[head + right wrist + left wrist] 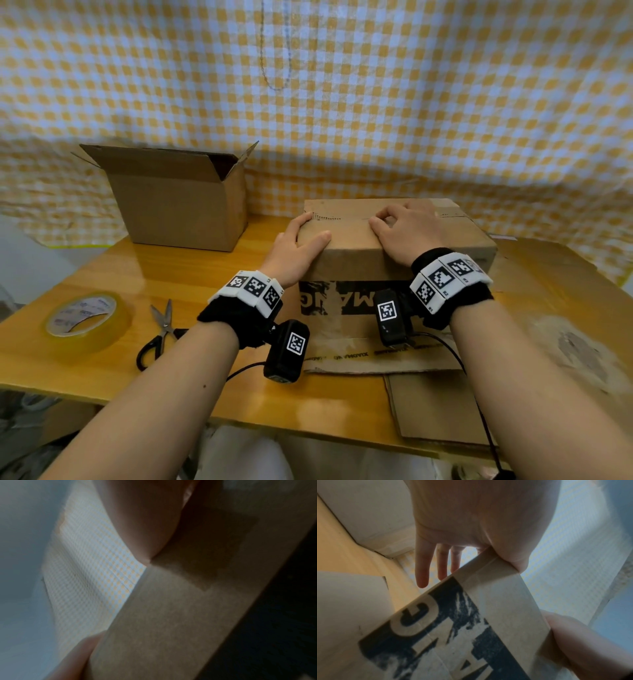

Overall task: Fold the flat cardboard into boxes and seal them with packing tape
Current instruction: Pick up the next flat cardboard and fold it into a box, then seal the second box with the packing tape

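Note:
A closed cardboard box (pixel 356 255) with black print on its front stands on the wooden table (pixel 113 270). My left hand (pixel 301 246) lies over the box's top left corner, thumb flat on top. In the left wrist view the fingers (pixel 423 568) hang straight down past the box (pixel 471 628) on its left side. My right hand (pixel 407 228) rests on the top by the centre seam, fingers curled with their tips on the cardboard. I see nothing held in it. The right wrist view shows only my right hand's palm (pixel 140 513) on the box (pixel 171 615).
A roll of clear packing tape (pixel 87 320) and black-handled scissors (pixel 161 329) lie at the left front. An open-topped box (pixel 178 202) stands at the back left. Flat cardboard sheets (pixel 442 407) lie under and right of the closed box. A checked cloth hangs behind.

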